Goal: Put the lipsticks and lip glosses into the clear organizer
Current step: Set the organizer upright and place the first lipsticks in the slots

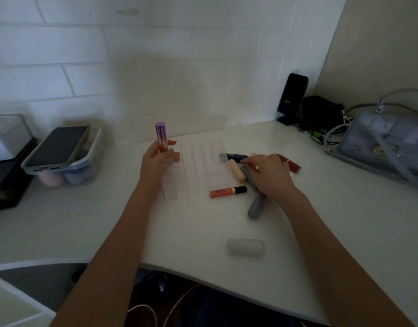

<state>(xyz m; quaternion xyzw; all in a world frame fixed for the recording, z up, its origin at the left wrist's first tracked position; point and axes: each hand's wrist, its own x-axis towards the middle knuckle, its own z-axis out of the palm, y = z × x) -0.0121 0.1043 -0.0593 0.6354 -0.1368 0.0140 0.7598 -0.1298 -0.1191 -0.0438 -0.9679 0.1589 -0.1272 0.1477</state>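
The left hand (156, 159) holds a gloss (161, 137) with a purple cap upright, just above the left end of the clear organizer (203, 166), which looks empty. The right hand (269, 175) closes its fingers on a grey tube (249, 177) among the other tubes lying on the desk (108, 220) beside the organizer. These tubes seem light, stiff and smooth, so a grip on the body is best. An orange gloss (228, 192) carries print, too small to read.
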